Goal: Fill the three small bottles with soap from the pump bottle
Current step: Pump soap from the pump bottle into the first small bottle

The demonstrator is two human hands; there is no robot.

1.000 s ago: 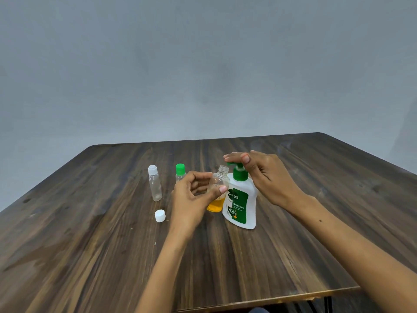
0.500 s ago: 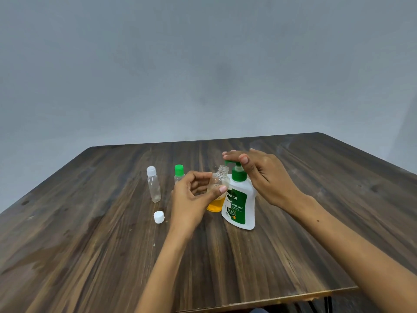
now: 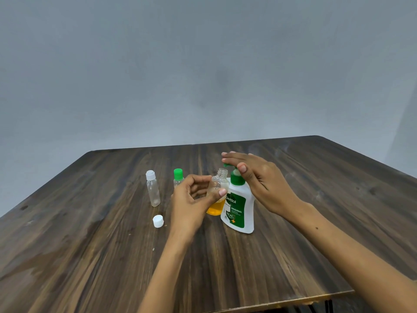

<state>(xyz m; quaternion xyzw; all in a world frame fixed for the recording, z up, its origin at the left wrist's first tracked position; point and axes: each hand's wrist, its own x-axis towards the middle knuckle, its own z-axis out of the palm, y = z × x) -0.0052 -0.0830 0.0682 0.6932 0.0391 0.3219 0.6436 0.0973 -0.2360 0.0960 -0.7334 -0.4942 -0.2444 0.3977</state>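
Pinching the open bottle (image 3: 217, 190) — left hand (image 3: 191, 203); right hand (image 3: 257, 177) flat on pump bottle (image 3: 239, 208).

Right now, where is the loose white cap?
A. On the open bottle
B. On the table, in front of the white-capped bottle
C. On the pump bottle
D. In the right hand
B: the cap lies on the table, nearer the camera than the white-capped bottle.

1. The pump bottle (image 3: 239, 208) under my right hand (image 3: 259, 181), at centre frame, carries a green label reading "Dettol" in white letters.
2. Below that, the same label reads "ORIGINAL".
3. Lower still is "99.9%"; the small print around it is too fine to read.
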